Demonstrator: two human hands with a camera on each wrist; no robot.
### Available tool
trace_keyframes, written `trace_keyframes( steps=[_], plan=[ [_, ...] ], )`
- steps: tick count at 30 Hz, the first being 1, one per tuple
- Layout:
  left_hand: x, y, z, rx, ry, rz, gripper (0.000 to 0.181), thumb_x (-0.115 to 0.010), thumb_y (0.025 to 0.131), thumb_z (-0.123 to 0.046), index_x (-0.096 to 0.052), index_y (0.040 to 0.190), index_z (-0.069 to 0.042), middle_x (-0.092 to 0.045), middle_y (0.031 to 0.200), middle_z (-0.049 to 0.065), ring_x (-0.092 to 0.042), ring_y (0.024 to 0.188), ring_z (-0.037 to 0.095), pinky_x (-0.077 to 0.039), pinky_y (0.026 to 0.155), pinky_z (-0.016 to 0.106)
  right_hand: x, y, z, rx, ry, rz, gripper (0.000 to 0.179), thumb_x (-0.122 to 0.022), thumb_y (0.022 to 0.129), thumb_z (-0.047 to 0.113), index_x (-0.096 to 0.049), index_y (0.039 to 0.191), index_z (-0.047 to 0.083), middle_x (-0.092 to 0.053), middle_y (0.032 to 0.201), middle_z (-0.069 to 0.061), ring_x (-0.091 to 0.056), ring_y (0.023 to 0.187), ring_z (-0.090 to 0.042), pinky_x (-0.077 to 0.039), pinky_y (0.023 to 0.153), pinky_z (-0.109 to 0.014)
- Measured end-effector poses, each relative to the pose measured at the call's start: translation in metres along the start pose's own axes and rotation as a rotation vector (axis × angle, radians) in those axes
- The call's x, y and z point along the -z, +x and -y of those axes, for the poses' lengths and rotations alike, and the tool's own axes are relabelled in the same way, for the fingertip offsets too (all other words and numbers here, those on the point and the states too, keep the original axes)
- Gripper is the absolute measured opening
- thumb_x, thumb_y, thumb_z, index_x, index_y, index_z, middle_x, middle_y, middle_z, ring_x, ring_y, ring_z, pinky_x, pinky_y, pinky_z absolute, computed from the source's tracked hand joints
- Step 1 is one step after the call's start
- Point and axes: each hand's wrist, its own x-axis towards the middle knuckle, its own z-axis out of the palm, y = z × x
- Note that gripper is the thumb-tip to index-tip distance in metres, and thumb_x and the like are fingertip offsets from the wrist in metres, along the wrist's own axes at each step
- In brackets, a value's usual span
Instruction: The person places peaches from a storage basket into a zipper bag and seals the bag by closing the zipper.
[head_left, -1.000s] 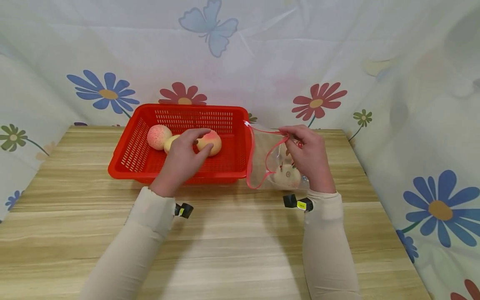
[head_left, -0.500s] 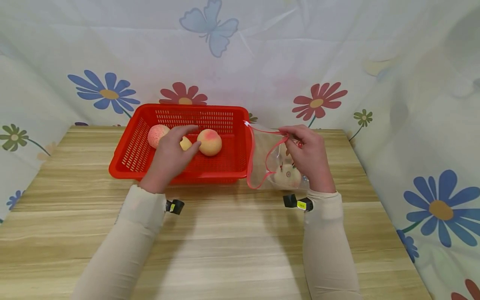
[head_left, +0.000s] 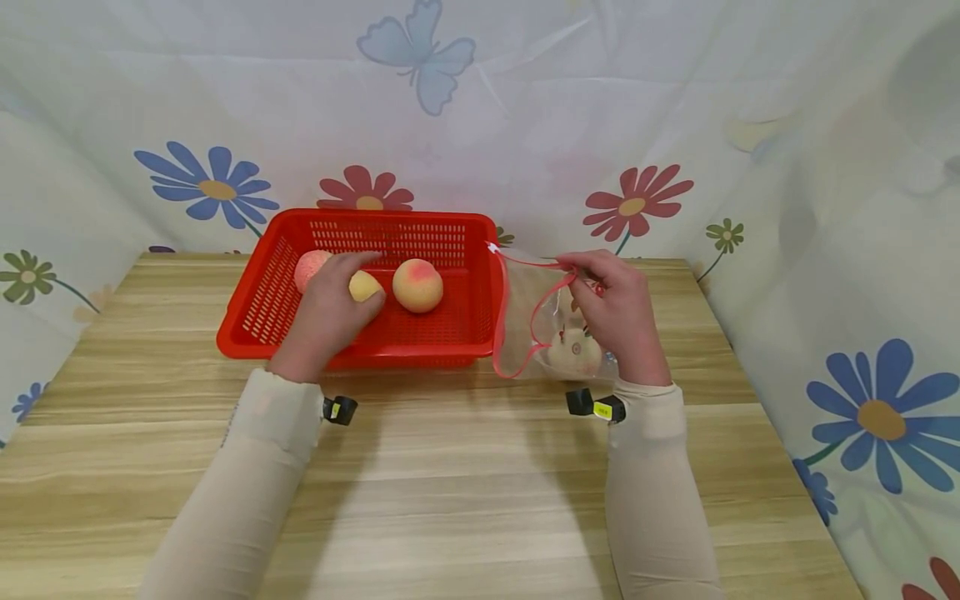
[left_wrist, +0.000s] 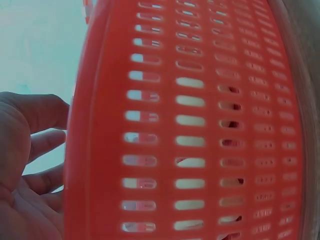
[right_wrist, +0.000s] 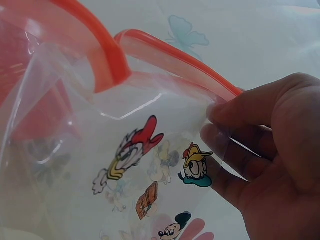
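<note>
In the head view my left hand (head_left: pixel 327 305) reaches into the red basket (head_left: pixel 463 330), fingers spread and bent over a yellow fruit (head_left: pixel 364 286). The hand partly covers this fruit, and contact cannot be made out. A pink fruit (head_left: pixel 310 265) lies left of it and a peach (head_left: pixel 417 286) right of it. My right hand (head_left: pixel 617 302) pinches the edge of a clear zip bag (head_left: pixel 525 308) with a red zip, whose mouth gapes. Inside the bag sits a pale round thing (head_left: pixel 574 353). Cartoon prints on the bag (right_wrist: pixel 145 105) show in the right wrist view.
The wooden table (head_left: pixel 450 500) carries the basket and the bag, which stand side by side. Behind them hangs a flower-patterned cloth (head_left: pixel 480 125). In the left wrist view the slotted basket wall (left_wrist: pixel 110 150) hides the fingertips.
My left hand has moved left, from over the peach to over the yellow fruit, and the peach is now uncovered. The right hand and the bag stay put.
</note>
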Motion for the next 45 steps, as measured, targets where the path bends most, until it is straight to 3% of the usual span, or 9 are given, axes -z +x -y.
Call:
trace_keyframes(
  steps=[11, 31, 45],
  plan=[
    [0.000, 0.008, 0.010, 0.058, 0.066, 0.116, 0.076, -0.071, 0.085, -0.023, -0.033, 0.151, -0.017, -0.034, 0.151, 0.018, -0.037, 0.134, 0.040, -0.047, 0.096, 0.059, 0.001, 0.000, 0.001, -0.004, 0.001, 0.004, 0.026, -0.060, 0.093, 0.009, -0.070, 0.117, 0.012, -0.069, 0.110, -0.006, -0.059, 0.085, -0.015, -0.047, 0.070, -0.014],
    [-0.006, 0.023, 0.027, 0.131, 0.071, 0.133, 0.084, -0.074, 0.083, -0.019, -0.028, 0.153, -0.019, -0.030, 0.153, 0.018, -0.040, 0.131, 0.042, -0.045, 0.096, 0.061, 0.000, 0.000, 0.001, -0.022, 0.009, 0.007, 0.027, -0.059, 0.093, 0.010, -0.070, 0.117, 0.012, -0.069, 0.110, -0.006, -0.059, 0.088, -0.016, -0.047, 0.073, -0.013],
    [-0.011, 0.034, 0.032, 0.136, 0.123, 0.207, 0.082, -0.072, 0.084, -0.018, -0.028, 0.153, -0.013, -0.032, 0.149, 0.023, -0.043, 0.128, 0.044, -0.044, 0.098, 0.061, 0.000, 0.000, -0.001, -0.021, 0.007, 0.006, 0.026, -0.060, 0.093, 0.010, -0.070, 0.117, 0.012, -0.069, 0.111, -0.006, -0.060, 0.090, -0.016, -0.047, 0.074, -0.012]
  ],
)
